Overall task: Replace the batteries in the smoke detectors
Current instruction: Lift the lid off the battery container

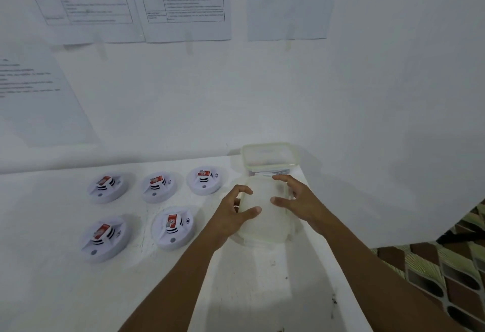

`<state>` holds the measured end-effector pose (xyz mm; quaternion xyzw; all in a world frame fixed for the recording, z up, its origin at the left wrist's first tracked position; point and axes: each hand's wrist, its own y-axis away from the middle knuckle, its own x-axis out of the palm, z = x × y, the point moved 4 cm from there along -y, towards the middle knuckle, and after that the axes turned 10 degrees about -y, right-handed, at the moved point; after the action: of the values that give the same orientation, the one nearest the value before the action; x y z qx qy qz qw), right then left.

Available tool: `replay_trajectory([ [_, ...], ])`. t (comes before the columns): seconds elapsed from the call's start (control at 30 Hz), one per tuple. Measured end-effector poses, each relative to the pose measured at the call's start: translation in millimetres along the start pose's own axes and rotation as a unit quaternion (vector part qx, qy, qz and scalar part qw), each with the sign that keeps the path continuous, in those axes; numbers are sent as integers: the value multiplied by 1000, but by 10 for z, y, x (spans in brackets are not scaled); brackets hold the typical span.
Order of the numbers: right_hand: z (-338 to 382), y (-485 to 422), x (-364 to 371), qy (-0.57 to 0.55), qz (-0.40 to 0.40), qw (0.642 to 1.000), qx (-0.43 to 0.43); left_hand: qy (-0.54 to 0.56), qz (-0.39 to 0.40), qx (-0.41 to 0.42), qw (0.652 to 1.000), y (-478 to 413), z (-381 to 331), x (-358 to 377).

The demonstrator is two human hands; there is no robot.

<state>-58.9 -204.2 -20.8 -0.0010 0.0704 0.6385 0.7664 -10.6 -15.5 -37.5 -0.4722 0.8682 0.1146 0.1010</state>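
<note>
1. Five smoke detectors [173, 226] lie on the white table [52, 279], three in the back row and two in the front row.
2. Each one has a red battery [103, 230] sitting in the middle of it. I cannot tell if these are the old ones or the new ones.
3. None of the detectors is being touched right now. They sit well apart from the hands.
4. Two see-through plastic boxes stand at the right end of the table. The far box [270, 157] has its lid on, and something small shows low down inside it, but it is too blurry to name.
5. The near box [262, 229] is just in front of the far one, and both hands are on it.
6. The left hand [231, 216] holds the left side, with its fingers curled over the edge and its thumb on top.
7. The right hand [296, 200] holds the right side, with fingers bent over the lid.
8. I think the step now is about the lid of the near box. I cannot tell if it is coming off or going on.
9. So the battery swap may be all still to do, or all done. The picture does not say.
</note>
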Motion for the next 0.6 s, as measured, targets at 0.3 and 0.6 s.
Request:
replay_trajectory([
  [0.3, 3, -68, -83, 76, 31, 996, 25, -43, -10, 37, 998, -40, -52, -56],
  [0.6, -77, 244, -95, 161, -135, 977, -25, -150, -128, 5, 980, 152, 136, -297],
])
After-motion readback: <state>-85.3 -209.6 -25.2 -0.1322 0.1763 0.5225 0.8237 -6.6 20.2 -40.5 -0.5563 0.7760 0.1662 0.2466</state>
